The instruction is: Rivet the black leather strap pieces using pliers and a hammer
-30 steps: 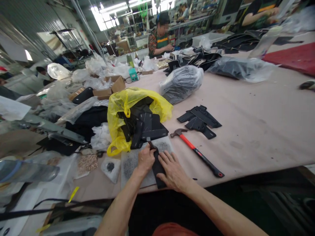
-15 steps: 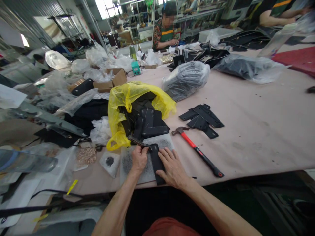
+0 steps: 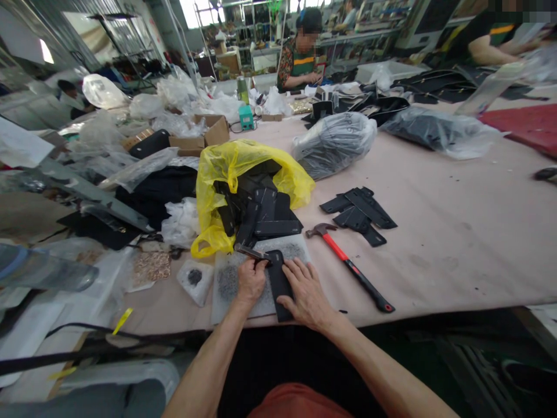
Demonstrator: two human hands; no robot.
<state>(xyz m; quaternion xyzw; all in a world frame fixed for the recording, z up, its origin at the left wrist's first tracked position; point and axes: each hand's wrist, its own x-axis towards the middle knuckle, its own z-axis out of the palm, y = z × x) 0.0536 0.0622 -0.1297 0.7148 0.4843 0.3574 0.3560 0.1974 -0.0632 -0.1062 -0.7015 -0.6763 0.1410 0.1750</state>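
Closed in a pinch, my left hand grips a slim metal rod-like tool, perhaps a punch. It lies slanted, its lower end at the upper left edge of a black strip-shaped piece. My right hand rests flat on that piece's right side, fingers stretched out, pressing it on a worn whitish board. Whether the tool's tip touches the piece I cannot tell. To the right lies a claw hammer with a red and black handle, and beyond it several similar black pieces.
A yellow plastic bag full of black pieces sits behind the board. Left of the board are a small white block and copper-coloured bits. Wrapped bundles lie farther back. A co-worker sits across the table.
The camera view has shifted slightly, so most things appear a little to the right. Both hands keep almost the same place on the tool and the black piece.
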